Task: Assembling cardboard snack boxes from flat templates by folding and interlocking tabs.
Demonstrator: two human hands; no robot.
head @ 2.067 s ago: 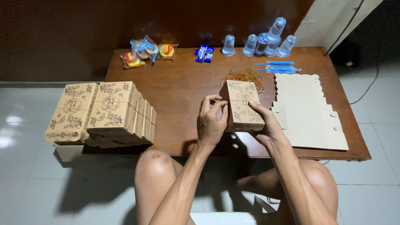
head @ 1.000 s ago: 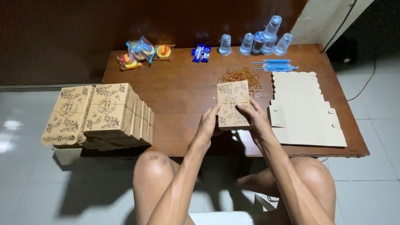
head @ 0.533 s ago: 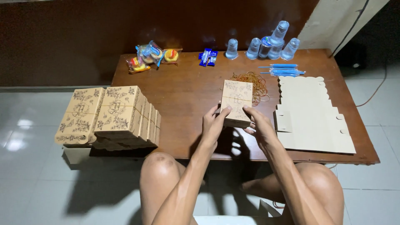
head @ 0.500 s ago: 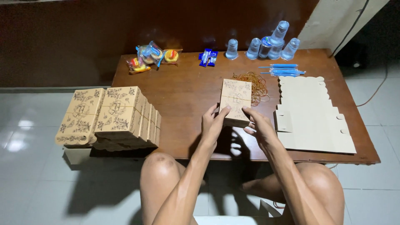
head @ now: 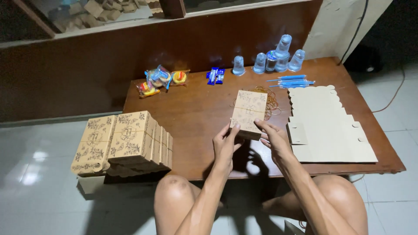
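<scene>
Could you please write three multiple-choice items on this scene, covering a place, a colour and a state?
1. Where do the flat blanks lie?
A. at the table's right end
B. on the floor
C. on the stack

2. What colour are the straws?
A. red
B. blue
C. green

3. How is the box held?
A. by one hand only
B. by both hands
C. by neither hand

Answers: 1 A, the blanks cover the right end; 2 B, the bundle is blue; 3 B, the left hand and right hand grip its lower edge.
</scene>
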